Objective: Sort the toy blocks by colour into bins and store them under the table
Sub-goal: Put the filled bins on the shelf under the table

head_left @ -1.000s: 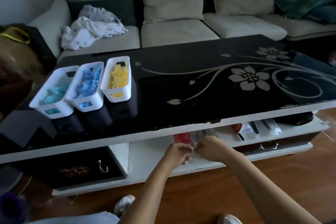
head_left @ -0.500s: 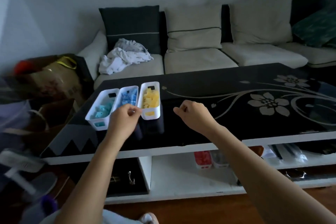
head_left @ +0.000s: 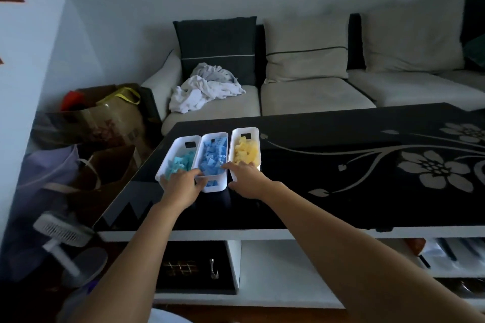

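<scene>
Three white bins are standing side by side, walls touching, on the black glass table [head_left: 341, 178] at centre-left of the frame.

1. The teal bin [head_left: 181, 148] is sitting leftmost and is holding teal blocks [head_left: 183, 161].
2. The blue bin [head_left: 212, 187] is sitting in the middle and is holding blue blocks [head_left: 212, 157].
3. The yellow bin [head_left: 245, 131] is sitting rightmost and is holding yellow blocks [head_left: 245, 151].

The left hand [head_left: 181, 185] is lying over the near end of the teal bin and hiding that end. Its fingers [head_left: 195, 172] are curling downward, with the index finger reaching across onto the near-left rim of the blue bin and the thumb lying against that bin's near wall. Whether these fingers are gripping a bin cannot be told.

The right hand [head_left: 248, 178] is resting at the near end of the yellow bin. Its fingers are extended and slightly spread. The index finger [head_left: 227, 164] is pointing left and touching the rim where the blue and yellow bins meet, while the other fingertips are lying over the yellow bin's near rim.

The blue bin's near end is thus lying between the two hands. The white shelf [head_left: 288, 270] under the table is showing at lower centre. A sofa [head_left: 315, 97] with a heap of cloth [head_left: 204, 89] is standing behind the table.
</scene>
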`<state>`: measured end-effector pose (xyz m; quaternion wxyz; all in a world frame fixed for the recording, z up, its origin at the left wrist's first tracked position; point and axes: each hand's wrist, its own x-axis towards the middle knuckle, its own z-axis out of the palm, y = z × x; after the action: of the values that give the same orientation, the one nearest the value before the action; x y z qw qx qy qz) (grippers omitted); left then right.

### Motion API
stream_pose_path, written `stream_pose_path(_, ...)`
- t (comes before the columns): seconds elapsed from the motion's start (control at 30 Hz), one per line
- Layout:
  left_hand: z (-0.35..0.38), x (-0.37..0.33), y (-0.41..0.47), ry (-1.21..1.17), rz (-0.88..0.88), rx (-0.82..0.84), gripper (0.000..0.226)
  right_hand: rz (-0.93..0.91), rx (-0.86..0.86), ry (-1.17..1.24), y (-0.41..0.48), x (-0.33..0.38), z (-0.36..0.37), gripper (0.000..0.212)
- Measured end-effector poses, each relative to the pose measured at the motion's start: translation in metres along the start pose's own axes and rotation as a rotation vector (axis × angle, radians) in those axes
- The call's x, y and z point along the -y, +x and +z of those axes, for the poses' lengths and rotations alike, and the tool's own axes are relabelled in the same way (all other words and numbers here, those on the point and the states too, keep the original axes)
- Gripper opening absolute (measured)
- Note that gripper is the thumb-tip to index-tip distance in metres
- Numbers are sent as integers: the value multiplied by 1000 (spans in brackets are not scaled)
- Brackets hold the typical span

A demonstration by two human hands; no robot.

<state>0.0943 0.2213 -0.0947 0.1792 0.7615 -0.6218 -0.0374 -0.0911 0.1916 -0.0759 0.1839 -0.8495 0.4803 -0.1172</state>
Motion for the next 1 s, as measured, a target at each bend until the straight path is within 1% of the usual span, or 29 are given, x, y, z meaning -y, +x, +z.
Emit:
stream_pose_path(0.13,7,-7,-7,-1,33,-121,22,-17,-38,1,-1,-7,1,47)
stream_pose_path(0.27,13,-27,-19,-52,91,-136,22,-17,-94,48,-14,-19,-7,47)
stream_pose_path(0.37,21,-53,-34,-66,145,-170,23,40,-153,70,-33,-35,-14,49)
stream_pose_path(0.43,27,-70,-42,-67,170,-176,24,77,-160,68,-50,-46,-22,48)
stream_pose_path(0.57,36,-103,-58,-79,219,-145,24,129,-120,39,-84,-66,-43,45)
stream_pose_path(0.63,37,-116,-64,-95,262,-113,23,163,-69,25,-99,-72,-54,46)
stream_pose_path(0.73,31,-123,-67,-251,305,-92,22,197,46,-40,-117,-77,-71,46)
stream_pose_path(0.83,16,-119,-63,-362,294,-87,28,202,119,-45,-127,-80,-85,40)
stream_pose_path(0.9,3,-117,-58,-391,252,-152,32,209,107,-9,-126,-82,-92,34)
stream_pose_path(0.93,-3,-113,-53,-406,186,-176,36,214,52,-2,-124,-84,-94,31)
stream_pose_path(0.97,-8,-110,-45,-420,82,-169,40,225,-44,-15,-119,-87,-97,29)
stream_pose_path(1.0,-10,-106,-38,-428,-41,-113,44,248,-157,-42,-115,-92,-99,29)
